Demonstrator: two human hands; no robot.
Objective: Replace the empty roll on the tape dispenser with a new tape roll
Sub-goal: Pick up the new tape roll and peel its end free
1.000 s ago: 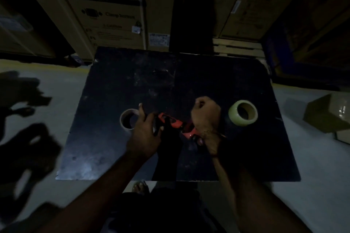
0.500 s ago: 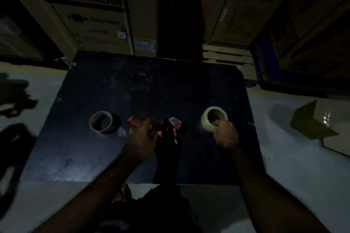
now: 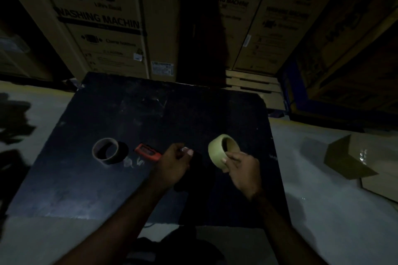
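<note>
The scene is dim. On the black table an empty cardboard core stands on its edge at the left. The red tape dispenser lies just right of it, and my left hand is closed around its near end, hiding most of it. My right hand grips the new pale yellow tape roll, tilted on edge and lifted just off the table, right of the dispenser.
Tall LG washing machine cartons stand behind the table, with a wooden pallet at the back right. An open cardboard box lies on the pale floor to the right. Shadows fall on the floor at the left.
My right hand left the dispenser, moved right to the yellow roll and picked it up. My left hand moved from beside the empty core onto the dispenser.
</note>
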